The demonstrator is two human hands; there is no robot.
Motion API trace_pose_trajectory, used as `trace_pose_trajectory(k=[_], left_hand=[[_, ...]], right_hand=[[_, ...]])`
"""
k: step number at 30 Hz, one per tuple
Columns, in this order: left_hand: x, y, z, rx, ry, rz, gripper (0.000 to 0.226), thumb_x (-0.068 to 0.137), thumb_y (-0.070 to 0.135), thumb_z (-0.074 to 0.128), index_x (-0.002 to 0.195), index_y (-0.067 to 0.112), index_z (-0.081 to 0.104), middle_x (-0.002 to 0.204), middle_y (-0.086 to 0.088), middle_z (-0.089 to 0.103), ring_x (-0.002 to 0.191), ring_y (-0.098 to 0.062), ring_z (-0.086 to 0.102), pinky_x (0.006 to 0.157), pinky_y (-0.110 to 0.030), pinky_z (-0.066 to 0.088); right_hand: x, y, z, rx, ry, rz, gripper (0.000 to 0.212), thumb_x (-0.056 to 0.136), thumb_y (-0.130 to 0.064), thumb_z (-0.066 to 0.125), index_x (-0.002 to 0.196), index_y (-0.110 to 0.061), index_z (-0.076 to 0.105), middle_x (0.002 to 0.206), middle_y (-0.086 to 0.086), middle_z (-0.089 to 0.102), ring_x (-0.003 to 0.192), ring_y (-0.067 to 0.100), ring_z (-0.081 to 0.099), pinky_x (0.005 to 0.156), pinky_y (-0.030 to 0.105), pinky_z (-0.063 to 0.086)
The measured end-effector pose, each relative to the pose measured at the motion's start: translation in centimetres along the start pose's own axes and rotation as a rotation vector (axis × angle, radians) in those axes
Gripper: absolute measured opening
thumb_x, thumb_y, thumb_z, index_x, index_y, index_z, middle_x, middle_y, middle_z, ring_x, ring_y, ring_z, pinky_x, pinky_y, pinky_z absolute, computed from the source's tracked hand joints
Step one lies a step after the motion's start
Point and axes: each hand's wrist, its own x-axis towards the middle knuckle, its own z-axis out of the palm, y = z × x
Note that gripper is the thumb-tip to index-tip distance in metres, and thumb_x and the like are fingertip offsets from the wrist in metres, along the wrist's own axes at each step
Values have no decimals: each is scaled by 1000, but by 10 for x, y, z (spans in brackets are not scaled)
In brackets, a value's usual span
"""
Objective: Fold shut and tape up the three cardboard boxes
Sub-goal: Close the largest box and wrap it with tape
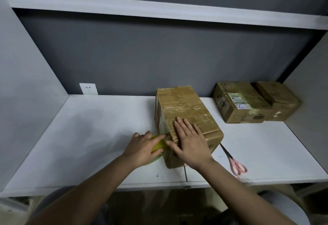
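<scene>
Under the right hand (190, 144), a closed cardboard box (188, 118) is seen standing on the white bench (88, 136), its top and sides covered with glossy tape. The right hand is laid flat on the near part of the box top, fingers straight and spread, the thumb reaching over the left edge. Just to the left of it, the left hand (143, 147) is curled round a yellow tape roll (158, 144), which is held against the left side of the box near the top edge; the index finger is stretched toward that edge. A clear strip appears to run from the roll onto the box side, though where it ends cannot be told.

To the right of the right hand, close beside the near right corner of the box, pink-handled scissors (234, 162) are laid on the bench, blades pointing toward the box and handles near the front edge. Farther to the right and beyond, well apart from the hands, two more boxes are seen side by side and touching at the back corner: a labelled box (239, 102) with tape over its top, and a plain box (280, 99) next to it. Far to the left of the left hand, a wall socket (88, 88) is set in the grey wall, just above the bench.
</scene>
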Motion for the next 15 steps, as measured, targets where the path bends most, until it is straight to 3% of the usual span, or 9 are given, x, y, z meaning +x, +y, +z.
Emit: trace_pose_trajectory(k=[3,6,11,15], left_hand=[[3,-1,5,-6,-7,24,53,93,56,35,140,33,33,120,-5,50,101,-24,54,87,-36,34],[1,1,13,-43,19,14,57,93,53,39,145,35,26,119,-5,49,100,-26,56,83,-33,39],[-11,-1,18,-318,36,-35,62,94,41,50,146,45,18,117,2,37,98,-16,54,70,-19,43],[-14,-4,-7,-322,122,-15,60,92,46,52,144,48,23,110,4,40,88,-14,56,64,-17,40]], right_hand=[[16,-11,-2,-12,-49,211,76,91,-70,18,154,-30,3,162,5,-7,148,32,-7,116,52,-3],[31,-25,-3,-62,-85,323,70,98,-52,29,154,-22,0,160,18,-4,145,43,-3,115,59,2],[35,-22,-10,-22,-103,324,60,102,-38,26,154,-14,5,159,21,3,144,47,3,114,61,7],[38,-9,-27,105,-72,344,60,101,-42,30,153,-17,14,160,15,11,145,42,11,115,58,13]])
